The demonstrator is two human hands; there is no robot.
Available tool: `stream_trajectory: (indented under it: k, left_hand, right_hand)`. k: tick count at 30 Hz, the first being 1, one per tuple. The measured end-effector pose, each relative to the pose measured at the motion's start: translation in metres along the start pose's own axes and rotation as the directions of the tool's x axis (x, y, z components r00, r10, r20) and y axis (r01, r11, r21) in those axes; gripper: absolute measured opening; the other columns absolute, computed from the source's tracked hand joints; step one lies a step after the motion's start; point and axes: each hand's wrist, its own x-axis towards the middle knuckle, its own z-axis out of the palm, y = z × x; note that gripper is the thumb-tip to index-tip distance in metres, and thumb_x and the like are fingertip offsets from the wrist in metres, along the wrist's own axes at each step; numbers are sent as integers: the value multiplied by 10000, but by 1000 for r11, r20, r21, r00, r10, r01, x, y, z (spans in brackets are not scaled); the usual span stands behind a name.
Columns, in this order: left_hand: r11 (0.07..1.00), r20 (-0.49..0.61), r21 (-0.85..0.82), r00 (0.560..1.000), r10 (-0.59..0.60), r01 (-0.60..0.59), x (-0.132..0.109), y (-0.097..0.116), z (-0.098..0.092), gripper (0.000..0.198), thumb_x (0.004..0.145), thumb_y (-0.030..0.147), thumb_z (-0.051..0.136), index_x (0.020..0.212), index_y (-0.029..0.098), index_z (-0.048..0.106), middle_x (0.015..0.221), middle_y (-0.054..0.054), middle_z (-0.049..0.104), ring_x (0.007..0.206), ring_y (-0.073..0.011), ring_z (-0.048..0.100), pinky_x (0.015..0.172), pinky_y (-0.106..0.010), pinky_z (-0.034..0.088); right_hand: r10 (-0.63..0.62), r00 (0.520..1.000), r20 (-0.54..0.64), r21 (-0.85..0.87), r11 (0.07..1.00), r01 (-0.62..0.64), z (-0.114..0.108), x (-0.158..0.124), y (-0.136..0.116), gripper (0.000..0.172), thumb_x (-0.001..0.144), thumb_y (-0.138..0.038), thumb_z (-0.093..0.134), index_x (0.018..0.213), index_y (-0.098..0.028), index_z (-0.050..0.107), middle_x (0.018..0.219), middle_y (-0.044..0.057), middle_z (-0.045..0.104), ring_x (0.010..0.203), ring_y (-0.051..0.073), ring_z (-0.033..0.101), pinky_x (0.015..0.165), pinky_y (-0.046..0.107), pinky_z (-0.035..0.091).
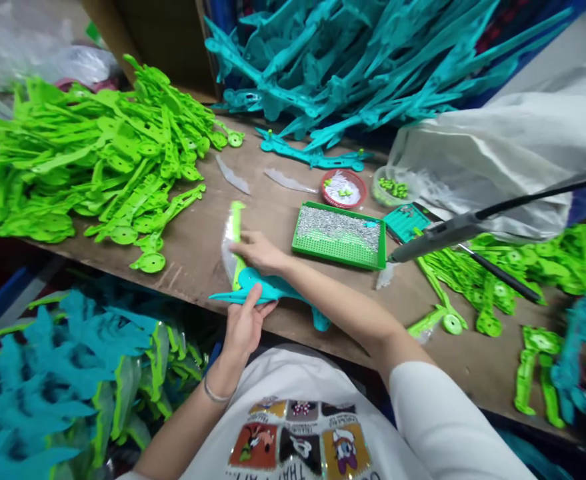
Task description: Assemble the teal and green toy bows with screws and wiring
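Observation:
My left hand (pixel 245 321) is closed on a teal plastic piece (pixel 275 288) at the table's front edge, the thumb on top. The piece is long, with a pointed left end and a round lobe. My right hand (pixel 260 252) reaches across just above and is closed on a bright green plastic arm (pixel 237 233), its fingertips partly hidden. A translucent whitish blade (pixel 228 250) runs along the arm's left side. The arm's lower end meets the teal piece; I cannot tell whether they are joined.
A green tray (pixel 340 260) of small metal screws sits right of my hands, beside a red basket (pixel 343 189). An electric screwdriver (pixel 435 239) hangs at the right. Green parts (pixel 107 153) pile up at left, teal parts (pixel 347 73) behind. Finished-looking pieces (pixel 73 373) lie below left.

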Motion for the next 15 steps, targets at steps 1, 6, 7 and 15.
stream_trajectory:
  k: [1, 6, 7, 15]
  left_hand:
    - [1000, 12, 17, 1000, -16, 16, -2, -1, 0, 512, 581, 399, 959, 976, 173, 724, 933, -41, 801, 854, -222, 762, 951, -480, 578]
    - [998, 29, 62, 1000, -8, 6, -3, -4, -2, 479, 616, 421, 945, 968, 190, 715, 959, -23, 801, 897, -204, 761, 941, -443, 598]
    - [998, 25, 58, 1000, 4, -6, -3, -4, -2, 462, 630, 418, 940, 962, 190, 714, 950, -20, 801, 889, -194, 761, 946, -433, 599]
    - [997, 23, 21, 997, -77, 76, 1, 9, -6, 258, 955, 382, 672, 1090, 167, 716, 1145, -112, 780, 1087, -198, 745, 1027, -367, 577]
  right_hand:
    - [-24, 999, 25, -57, 998, 26, 5, 6, -2, 165, 926, -238, 600, 963, -108, 694, 791, 2, 644, 699, 111, 554, 682, 243, 458]
    - [-93, 983, 159, -281, 950, 135, 5, 6, 0, 194, 875, -285, 675, 984, -143, 751, 846, -5, 738, 811, 160, 629, 728, 251, 488]
    - [-128, 979, 158, -275, 947, 168, -3, 3, 2, 235, 885, -300, 664, 1045, -152, 751, 931, 4, 765, 862, 171, 657, 773, 262, 512]
    - [-173, 746, -643, -578, 749, -325, -180, -16, 18, 336, 823, -62, 499, 1045, -118, 745, 1118, 158, 754, 1090, 276, 674, 1026, 458, 500]
